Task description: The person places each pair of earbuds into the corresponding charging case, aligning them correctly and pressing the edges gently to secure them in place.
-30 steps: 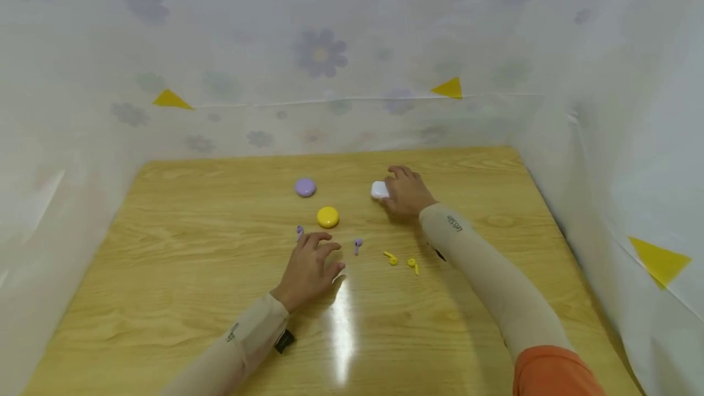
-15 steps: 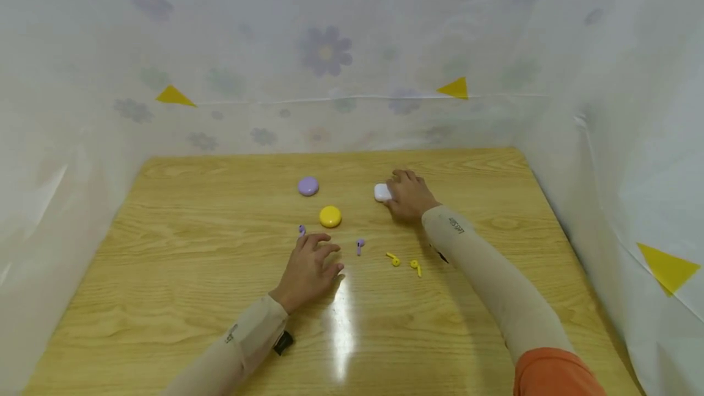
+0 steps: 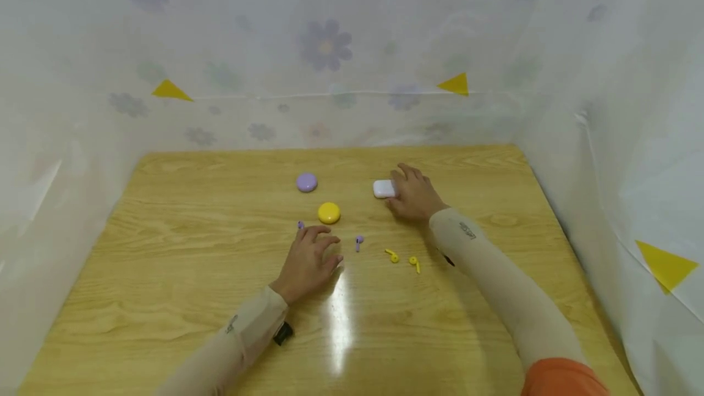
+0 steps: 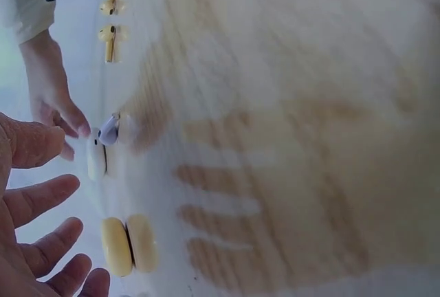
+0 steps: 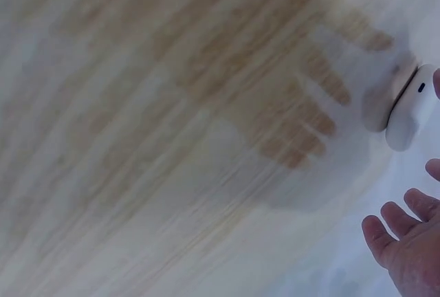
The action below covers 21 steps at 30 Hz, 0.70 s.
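Note:
On the far right half of the table, my right hand [image 3: 416,195] is at a white earbud case [image 3: 383,189], covering its right end in the head view. In the right wrist view the fingers are spread apart from the case [image 5: 410,109], with the thumb tip near its edge. My left hand [image 3: 308,263] hovers low, fingers loosely bent and holding nothing. Just beyond its fingertips lies a purple earbud [image 3: 300,225], partly hidden. A second purple earbud [image 3: 359,239] is to its right. Two yellow earbuds [image 3: 393,256] lie between the hands, nearer the right arm.
A round yellow case [image 3: 329,213] stands beyond the left hand, and a round purple case [image 3: 307,182] sits farther back. The wooden table [image 3: 181,231] is glossy. Pale flowered sheeting [image 3: 324,78] with yellow tape pieces rises behind and along both sides.
My right hand has shifted slightly right, so more of the white earbud case shows. The left hand stays in nearly the same place, and the head view has tilted a little.

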Available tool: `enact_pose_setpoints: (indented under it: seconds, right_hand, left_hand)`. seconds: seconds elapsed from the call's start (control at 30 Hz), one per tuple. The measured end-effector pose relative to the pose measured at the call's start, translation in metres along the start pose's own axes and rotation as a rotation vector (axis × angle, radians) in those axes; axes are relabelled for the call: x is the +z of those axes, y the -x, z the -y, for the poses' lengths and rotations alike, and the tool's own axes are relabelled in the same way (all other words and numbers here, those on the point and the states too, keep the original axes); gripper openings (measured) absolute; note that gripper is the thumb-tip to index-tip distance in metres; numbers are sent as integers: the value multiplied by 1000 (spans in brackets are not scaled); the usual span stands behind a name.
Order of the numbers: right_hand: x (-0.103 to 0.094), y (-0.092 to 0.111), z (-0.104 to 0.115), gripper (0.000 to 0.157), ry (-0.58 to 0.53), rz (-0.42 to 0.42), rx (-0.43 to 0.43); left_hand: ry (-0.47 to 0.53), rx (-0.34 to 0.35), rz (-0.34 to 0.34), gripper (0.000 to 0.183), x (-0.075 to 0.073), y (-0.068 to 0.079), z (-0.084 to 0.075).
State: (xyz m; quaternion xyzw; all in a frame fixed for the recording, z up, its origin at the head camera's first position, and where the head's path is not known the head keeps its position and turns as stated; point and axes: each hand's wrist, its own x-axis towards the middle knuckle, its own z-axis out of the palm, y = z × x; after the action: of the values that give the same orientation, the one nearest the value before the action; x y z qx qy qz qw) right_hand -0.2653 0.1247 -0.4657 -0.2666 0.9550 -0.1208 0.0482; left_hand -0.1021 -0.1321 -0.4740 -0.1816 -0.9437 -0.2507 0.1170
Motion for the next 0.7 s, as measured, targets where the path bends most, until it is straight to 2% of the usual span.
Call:
enact_pose_setpoints:
  seconds: [0.2,0.4,0.7]
  right_hand:
    - [-3,13,0,65,4,-29,-11]
    - [-1,30,3,63,-22,-71,-32]
    - [7,59,11,60,-77,-122,-102]
  left_hand:
    - [40,-32,-18,34,-5,-16,6]
    - [14,-113,-38,44,-10,-33,19]
    - [-19,-152,-40,57,-8,-52,31]
